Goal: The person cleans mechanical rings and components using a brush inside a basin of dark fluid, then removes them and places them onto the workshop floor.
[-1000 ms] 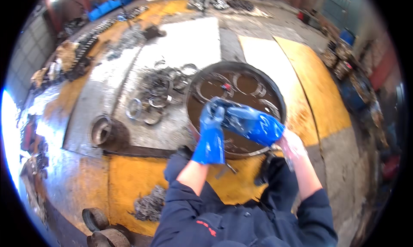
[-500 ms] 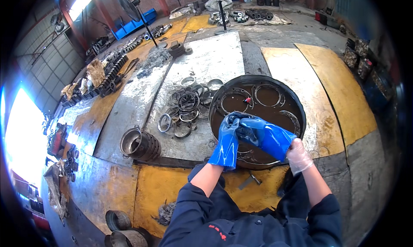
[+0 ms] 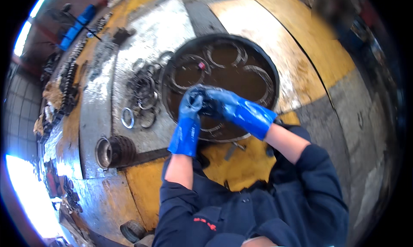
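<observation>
Both my hands wear long blue rubber gloves and meet over the near left part of a round black tub (image 3: 276, 74) of brown liquid. My left hand (image 3: 190, 102) is closed at the finger end of the blue glove on my right hand (image 3: 219, 102). The right forearm comes out of that glove's cuff; the right fingers are hidden and blurred. Beyond the hands, metal rings lie in the liquid, among them a curved one (image 3: 267, 84) at the right. A small red thing (image 3: 201, 66) shows near the left ring.
Left of the tub is a pile of metal rings (image 3: 144, 85), with a bright ring (image 3: 123, 118) at its near side. A ribbed metal cylinder (image 3: 122, 151) lies closer to me. A flat-bladed tool (image 3: 231, 153) rests on the yellow sheet before the tub. Rows of dark parts line the far left.
My right hand, in a clear thin glove at the blue glove's cuff before, is now inside the blue glove. The view has tilted down and turned.
</observation>
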